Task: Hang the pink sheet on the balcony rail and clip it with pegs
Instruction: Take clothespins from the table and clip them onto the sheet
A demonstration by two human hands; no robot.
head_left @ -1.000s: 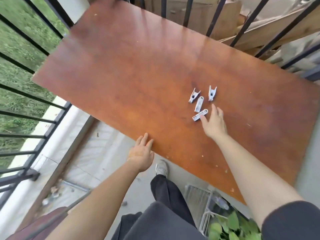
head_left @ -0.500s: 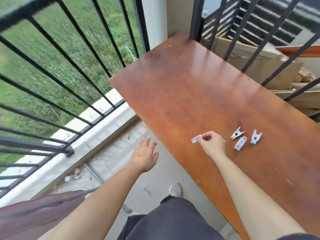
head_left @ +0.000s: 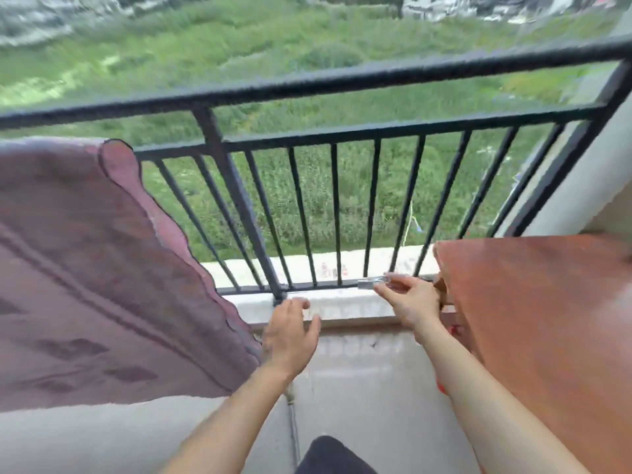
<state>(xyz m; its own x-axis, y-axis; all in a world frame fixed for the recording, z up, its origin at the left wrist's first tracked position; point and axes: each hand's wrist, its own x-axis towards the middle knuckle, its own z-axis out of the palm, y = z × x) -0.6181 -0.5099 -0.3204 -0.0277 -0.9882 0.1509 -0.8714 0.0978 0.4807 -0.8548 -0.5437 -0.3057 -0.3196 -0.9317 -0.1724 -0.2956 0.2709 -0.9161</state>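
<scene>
The pink sheet (head_left: 85, 268) hangs over the black balcony rail (head_left: 342, 80) at the left and drapes down on my side. My right hand (head_left: 408, 302) is closed on one pale grey peg (head_left: 371, 282), held low in front of the bars, just left of the table's corner. My left hand (head_left: 290, 333) is open with fingers spread and holds nothing; it hovers beside the sheet's lower right edge without touching it. The other pegs are out of view.
A reddish-brown wooden table (head_left: 547, 319) fills the right side, its corner close to my right hand. A white concrete kerb (head_left: 335, 306) runs under the bars. A white wall (head_left: 588, 186) bounds the right. Grass lies beyond the rail.
My view swung left from the table to the rail and sheet. My right hand picked one peg off the table and carried it toward the rail. My left hand left the table edge.
</scene>
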